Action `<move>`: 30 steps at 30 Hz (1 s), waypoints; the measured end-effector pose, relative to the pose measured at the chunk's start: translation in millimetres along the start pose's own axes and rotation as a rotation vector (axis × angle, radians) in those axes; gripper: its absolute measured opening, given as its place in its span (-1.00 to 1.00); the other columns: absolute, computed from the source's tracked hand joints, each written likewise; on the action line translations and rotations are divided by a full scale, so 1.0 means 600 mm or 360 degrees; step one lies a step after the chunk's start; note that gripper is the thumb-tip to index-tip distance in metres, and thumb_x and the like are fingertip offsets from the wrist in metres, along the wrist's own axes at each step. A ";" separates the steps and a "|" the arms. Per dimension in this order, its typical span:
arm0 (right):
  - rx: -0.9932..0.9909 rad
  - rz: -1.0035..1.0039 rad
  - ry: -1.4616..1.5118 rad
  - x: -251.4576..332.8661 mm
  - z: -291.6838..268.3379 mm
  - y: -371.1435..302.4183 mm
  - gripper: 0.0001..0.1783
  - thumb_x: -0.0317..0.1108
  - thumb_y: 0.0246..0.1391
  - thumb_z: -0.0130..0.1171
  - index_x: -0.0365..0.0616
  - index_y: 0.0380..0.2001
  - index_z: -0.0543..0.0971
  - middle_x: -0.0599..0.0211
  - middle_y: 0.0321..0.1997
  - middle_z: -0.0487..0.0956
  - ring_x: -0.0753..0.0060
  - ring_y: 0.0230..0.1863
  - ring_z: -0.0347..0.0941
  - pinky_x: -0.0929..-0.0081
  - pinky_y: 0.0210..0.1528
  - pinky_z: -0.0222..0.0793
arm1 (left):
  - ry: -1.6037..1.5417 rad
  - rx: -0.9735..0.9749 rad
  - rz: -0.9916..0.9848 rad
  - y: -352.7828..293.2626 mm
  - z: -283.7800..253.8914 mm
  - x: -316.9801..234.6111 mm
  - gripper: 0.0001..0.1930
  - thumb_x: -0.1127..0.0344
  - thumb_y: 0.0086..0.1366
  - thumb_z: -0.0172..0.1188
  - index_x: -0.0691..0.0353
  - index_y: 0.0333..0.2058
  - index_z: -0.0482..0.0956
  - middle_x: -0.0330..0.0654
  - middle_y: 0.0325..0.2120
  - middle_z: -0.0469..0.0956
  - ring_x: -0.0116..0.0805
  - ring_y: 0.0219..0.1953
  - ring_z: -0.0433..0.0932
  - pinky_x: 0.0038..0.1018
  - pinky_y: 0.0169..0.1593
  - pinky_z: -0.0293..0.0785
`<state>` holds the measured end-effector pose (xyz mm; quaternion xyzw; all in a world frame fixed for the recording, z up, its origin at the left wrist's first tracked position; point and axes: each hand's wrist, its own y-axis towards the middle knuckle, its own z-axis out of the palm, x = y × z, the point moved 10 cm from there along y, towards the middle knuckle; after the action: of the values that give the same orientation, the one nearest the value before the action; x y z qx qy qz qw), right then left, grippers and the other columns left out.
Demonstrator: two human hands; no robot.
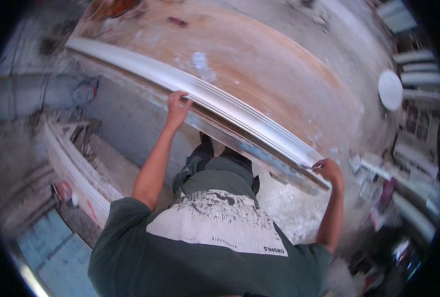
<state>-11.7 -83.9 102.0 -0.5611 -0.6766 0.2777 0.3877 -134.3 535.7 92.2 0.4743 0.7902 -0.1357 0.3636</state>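
Note:
A long white moulding [220, 96] with ridged edges lies slantwise along the near side of a worn wooden tabletop [259, 54], from far left to near right. My left hand [177, 110] grips its near edge around the middle, fingers bent over the rim. At the right end, my right hand [330, 171] is closed with its fingertips pinching the moulding's near edge. The undersides of both grips are hidden. Below the moulding, the table's paint-stained wooden edge [252, 150] shows.
A small dark red object [177, 22] lies on the tabletop's far part. White curved pieces [76, 173] stand on the left, near light blue panels [61, 247]. A white round disc [390, 90] and stacked long pieces [420, 69] are at the right. White debris [292, 210] covers the floor.

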 end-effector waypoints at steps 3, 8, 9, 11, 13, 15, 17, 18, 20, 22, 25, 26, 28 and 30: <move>0.0033 -0.0410 0.0236 0.155 0.010 0.039 -0.77 -0.28 -0.04 0.29 -0.13 -0.29 0.70 0.34 -0.49 0.64 0.55 -0.50 0.46 0.46 -0.45 0.35 | -0.0115 0.0023 -0.0276 -0.050 -0.014 0.028 -0.67 0.32 0.11 0.32 0.22 -0.14 0.52 -0.05 -0.10 0.48 -0.09 0.02 0.41 -0.27 0.14 0.29; 0.0224 -0.0591 0.0693 0.352 0.072 0.101 -0.73 -0.23 0.09 0.22 -0.09 -0.18 0.66 0.51 -0.46 0.60 0.71 -0.58 0.30 0.63 -0.54 0.24 | -0.0579 0.0062 -0.0736 -0.166 0.009 0.060 -0.68 0.34 0.18 0.28 0.24 -0.09 0.49 -0.13 -0.12 0.50 -0.25 -0.05 0.46 -0.39 0.01 0.39; 0.0214 -0.0581 0.0754 0.399 0.081 0.109 -0.73 -0.23 0.10 0.22 -0.10 -0.18 0.65 0.53 -0.46 0.59 0.72 -0.58 0.29 0.63 -0.54 0.23 | -0.0702 0.0087 -0.0803 -0.185 0.013 0.063 -0.68 0.34 0.20 0.27 0.24 -0.09 0.48 -0.15 -0.12 0.50 -0.28 -0.05 0.47 -0.42 -0.01 0.40; 0.0160 -0.0667 0.0848 0.495 0.100 0.124 -0.72 -0.22 0.11 0.21 -0.13 -0.16 0.64 0.53 -0.46 0.58 0.72 -0.56 0.29 0.63 -0.54 0.23 | -0.0778 0.0198 -0.0860 -0.217 0.019 0.079 -0.69 0.34 0.22 0.26 0.23 -0.07 0.48 -0.19 -0.13 0.50 -0.34 -0.07 0.46 -0.45 -0.03 0.40; 0.0087 -0.0853 0.0933 0.586 0.120 0.146 -0.70 -0.22 0.12 0.21 -0.15 -0.15 0.63 0.52 -0.44 0.57 0.71 -0.53 0.30 0.62 -0.52 0.23 | -0.0725 0.0311 -0.0712 -0.223 0.008 0.091 -0.71 0.33 0.27 0.23 0.19 -0.05 0.46 -0.25 -0.17 0.48 -0.45 -0.15 0.46 -0.47 -0.07 0.41; 0.0024 -0.1037 0.1044 0.680 0.135 0.169 -0.69 -0.22 0.12 0.22 -0.16 -0.13 0.62 0.50 -0.43 0.56 0.70 -0.51 0.31 0.62 -0.50 0.24 | -0.0702 0.0251 -0.0722 -0.223 -0.031 0.124 -0.72 0.35 0.27 0.21 0.19 -0.05 0.47 -0.26 -0.18 0.48 -0.46 -0.14 0.46 -0.48 -0.08 0.41; 0.0043 -0.1086 0.1109 0.773 0.155 0.195 -0.68 -0.21 0.13 0.23 -0.17 -0.13 0.62 0.48 -0.41 0.57 0.69 -0.49 0.33 0.61 -0.48 0.24 | -0.0761 0.0175 -0.0791 -0.220 -0.077 0.168 -0.73 0.34 0.28 0.20 0.19 -0.05 0.47 -0.26 -0.20 0.48 -0.46 -0.14 0.46 -0.48 -0.08 0.41; 0.0049 -0.1111 0.1141 0.817 0.163 0.206 -0.68 -0.20 0.13 0.23 -0.17 -0.13 0.62 0.47 -0.40 0.57 0.68 -0.48 0.34 0.60 -0.47 0.25 | -0.0834 0.0127 -0.0853 -0.219 -0.099 0.195 -0.74 0.34 0.29 0.19 0.19 -0.06 0.47 -0.26 -0.20 0.49 -0.46 -0.14 0.46 -0.48 -0.07 0.41; -0.0008 -0.1064 0.1042 0.900 0.177 0.237 -0.67 -0.21 0.14 0.21 -0.24 -0.15 0.62 0.33 -0.35 0.62 0.59 -0.34 0.46 0.55 -0.28 0.35 | -0.0931 0.0049 -0.0982 -0.211 -0.146 0.248 -0.74 0.33 0.30 0.18 0.19 -0.06 0.48 -0.26 -0.21 0.50 -0.46 -0.14 0.46 -0.49 -0.07 0.41; -0.0048 -0.1047 0.0989 0.987 0.183 0.272 -0.66 -0.22 0.14 0.20 -0.28 -0.16 0.62 0.28 -0.33 0.64 0.54 -0.28 0.52 0.52 -0.18 0.40 | -0.0989 -0.0021 -0.1107 -0.198 -0.198 0.300 -0.75 0.32 0.31 0.16 0.20 -0.06 0.49 -0.27 -0.20 0.52 -0.47 -0.13 0.47 -0.49 -0.06 0.40; -0.0084 -0.1066 0.0941 1.129 0.194 0.306 -0.67 -0.22 0.14 0.19 -0.27 -0.17 0.63 0.30 -0.36 0.64 0.55 -0.31 0.51 0.54 -0.20 0.39 | -0.1082 -0.0208 -0.1093 -0.184 -0.272 0.407 -0.76 0.41 0.26 0.19 0.26 -0.10 0.50 -0.23 -0.20 0.54 -0.45 -0.16 0.49 -0.51 -0.08 0.43; -0.0115 -0.1094 0.0902 1.182 0.194 0.309 -0.68 -0.22 0.14 0.19 -0.26 -0.17 0.63 0.30 -0.36 0.64 0.56 -0.31 0.51 0.55 -0.21 0.39 | -0.1050 -0.0238 -0.1099 -0.190 -0.291 0.452 -0.77 0.41 0.26 0.18 0.26 -0.10 0.50 -0.24 -0.20 0.55 -0.45 -0.16 0.49 -0.51 -0.08 0.43; -0.0129 -0.1170 0.0924 1.307 0.193 0.321 -0.70 -0.22 0.15 0.21 -0.22 -0.17 0.63 0.36 -0.40 0.62 0.63 -0.43 0.42 0.59 -0.36 0.29 | -0.0976 -0.0312 -0.1100 -0.185 -0.343 0.542 -0.78 0.42 0.27 0.16 0.26 -0.10 0.51 -0.24 -0.20 0.56 -0.46 -0.16 0.50 -0.51 -0.07 0.43; -0.0105 -0.1165 0.1040 1.379 0.204 0.361 -0.71 -0.22 0.15 0.24 -0.17 -0.14 0.62 0.46 -0.46 0.58 0.76 -0.67 0.24 0.65 -0.66 0.09 | -0.0947 -0.0326 -0.1033 -0.158 -0.410 0.593 -0.79 0.43 0.28 0.13 0.26 -0.11 0.51 -0.25 -0.20 0.56 -0.47 -0.17 0.50 -0.51 -0.06 0.43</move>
<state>-54.0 776.5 35.6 -0.3562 -0.6807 -0.0890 0.6339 -426.0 856.3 1.0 0.1039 0.7685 -0.2942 0.5586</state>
